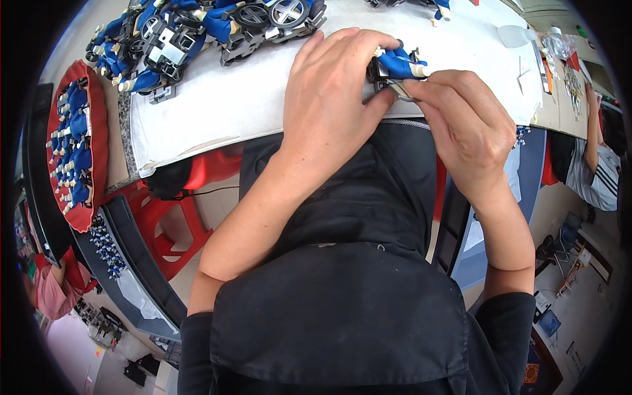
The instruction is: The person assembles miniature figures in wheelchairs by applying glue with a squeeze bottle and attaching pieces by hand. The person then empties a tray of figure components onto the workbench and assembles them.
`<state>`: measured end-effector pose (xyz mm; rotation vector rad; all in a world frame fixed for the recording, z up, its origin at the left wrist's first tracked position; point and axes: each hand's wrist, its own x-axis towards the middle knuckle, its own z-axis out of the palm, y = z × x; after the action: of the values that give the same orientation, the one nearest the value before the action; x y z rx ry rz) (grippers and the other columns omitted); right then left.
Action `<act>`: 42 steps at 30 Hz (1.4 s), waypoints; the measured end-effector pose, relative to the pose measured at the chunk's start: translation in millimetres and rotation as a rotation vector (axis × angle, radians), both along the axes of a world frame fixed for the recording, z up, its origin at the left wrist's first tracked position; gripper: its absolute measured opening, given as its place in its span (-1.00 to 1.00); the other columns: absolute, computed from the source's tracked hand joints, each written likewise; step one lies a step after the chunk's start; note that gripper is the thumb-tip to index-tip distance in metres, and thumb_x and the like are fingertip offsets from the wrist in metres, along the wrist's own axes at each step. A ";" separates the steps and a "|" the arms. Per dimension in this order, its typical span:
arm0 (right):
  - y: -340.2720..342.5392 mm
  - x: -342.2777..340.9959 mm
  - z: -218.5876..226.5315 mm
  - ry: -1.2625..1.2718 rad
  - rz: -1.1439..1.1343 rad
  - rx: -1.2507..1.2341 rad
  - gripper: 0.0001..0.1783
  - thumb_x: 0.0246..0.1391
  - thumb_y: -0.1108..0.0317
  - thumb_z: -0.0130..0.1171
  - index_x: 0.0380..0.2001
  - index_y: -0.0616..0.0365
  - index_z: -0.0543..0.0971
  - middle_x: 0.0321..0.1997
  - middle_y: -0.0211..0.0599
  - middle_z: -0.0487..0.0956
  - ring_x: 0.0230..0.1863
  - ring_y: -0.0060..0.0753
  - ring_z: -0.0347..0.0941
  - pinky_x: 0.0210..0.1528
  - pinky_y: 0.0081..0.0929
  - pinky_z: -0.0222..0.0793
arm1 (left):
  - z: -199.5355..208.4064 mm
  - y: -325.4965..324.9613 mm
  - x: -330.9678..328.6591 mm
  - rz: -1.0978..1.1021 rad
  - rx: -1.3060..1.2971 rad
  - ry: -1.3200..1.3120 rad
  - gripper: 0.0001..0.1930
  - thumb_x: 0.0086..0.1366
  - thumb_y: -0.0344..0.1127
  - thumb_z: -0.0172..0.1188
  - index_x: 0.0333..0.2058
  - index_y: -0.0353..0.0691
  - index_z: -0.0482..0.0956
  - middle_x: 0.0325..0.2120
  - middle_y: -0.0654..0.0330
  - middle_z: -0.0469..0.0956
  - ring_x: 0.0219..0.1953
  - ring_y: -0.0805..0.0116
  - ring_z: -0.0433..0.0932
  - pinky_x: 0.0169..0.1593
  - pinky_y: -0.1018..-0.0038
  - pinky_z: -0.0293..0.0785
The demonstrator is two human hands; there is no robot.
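Note:
My left hand (329, 99) is closed around a small toy figure in blue (395, 64) with cream hands, at the near edge of a white work sheet (204, 128). Dark toy parts show beside the figure, partly behind my fingers. Against the near side of this toy, my right hand (473, 122) pinches a thin, flat grey piece (403, 92); its exact kind is unclear. The tip of my left thumb lies close to that piece. Just left of my left hand is a heap of toys (174, 56), blue figures with grey and black wheeled vehicles.
A red scalloped tray (99, 164) full of blue figures is at the far left, above a grey bin (141, 263) with small blue parts. A clear plastic piece (515, 35), a crumpled bag (558, 45) and an orange-handled tool (546, 76) lie right. Another person (602, 171) sits beyond.

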<state>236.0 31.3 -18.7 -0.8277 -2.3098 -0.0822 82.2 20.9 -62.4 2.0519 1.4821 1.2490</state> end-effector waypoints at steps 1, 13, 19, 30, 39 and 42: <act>-0.2 -0.2 0.5 -0.001 -0.009 -0.021 -0.79 -0.48 0.59 0.15 -0.57 0.20 0.52 -0.57 -0.38 0.42 -0.55 -0.41 0.39 -0.56 -0.55 0.29 | 1.7 -0.1 0.0 -0.005 -0.016 0.006 -0.51 -0.25 -0.58 0.23 -0.22 -0.12 0.45 -0.29 0.28 0.51 -0.20 0.26 0.46 0.07 0.30 0.22; 11.3 8.5 1.5 0.019 0.072 -0.150 -0.90 -0.30 0.52 0.12 -0.57 0.18 0.46 -0.55 -0.34 0.39 -0.47 -0.33 0.42 -0.42 -0.46 0.37 | 10.8 9.7 -0.3 -0.081 -0.212 -0.080 -0.63 -0.18 -0.47 0.27 -0.30 -0.20 0.44 -0.34 0.17 0.50 -0.21 0.23 0.46 -0.01 0.38 0.25; -1.6 22.0 8.6 0.185 0.090 -0.075 -0.65 -0.36 0.43 0.24 -0.34 0.11 0.48 -0.38 -0.33 0.42 -0.34 -0.29 0.41 -0.31 -0.43 0.36 | 27.2 3.5 -0.8 -0.281 -0.448 -0.484 -0.57 -0.06 -0.45 0.27 -0.16 -0.26 0.39 -0.29 0.19 0.46 -0.19 0.37 0.45 -0.13 0.47 0.36; -30.5 21.2 14.8 0.291 0.055 -0.171 -0.36 -0.41 0.48 0.29 -0.11 0.17 0.34 -0.02 -0.10 0.36 -0.07 -0.09 0.36 -0.08 -0.37 0.36 | 35.7 -44.0 36.2 -0.616 -0.997 -1.524 -0.49 0.28 -0.20 -0.13 0.16 -0.11 -0.04 -0.02 0.19 0.23 0.03 0.37 0.27 0.04 0.35 0.26; -36.4 16.6 1.8 0.424 0.040 -0.273 -0.35 -0.44 0.58 0.23 -0.12 0.18 0.31 0.06 -0.08 0.31 -0.05 -0.08 0.38 -0.13 -0.40 0.40 | 30.9 -47.6 42.4 -0.596 -0.951 -1.523 -0.49 0.28 -0.19 -0.09 0.15 -0.07 -0.04 -0.07 0.22 0.25 -0.01 0.40 0.29 0.02 0.37 0.28; -36.3 19.2 -8.0 0.432 0.066 -0.235 -0.33 -0.45 0.61 0.24 -0.11 0.18 0.29 0.07 -0.06 0.31 -0.04 -0.08 0.38 -0.11 -0.40 0.40 | 29.1 -48.3 42.0 -0.592 -0.940 -1.501 -0.51 0.27 -0.23 -0.06 0.13 -0.09 0.00 -0.11 0.20 0.27 -0.05 0.40 0.32 0.01 0.39 0.29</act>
<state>255.1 -5.0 -26.7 -0.7922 -1.9536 0.3691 124.2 -27.4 -33.3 0.4503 0.4238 1.0039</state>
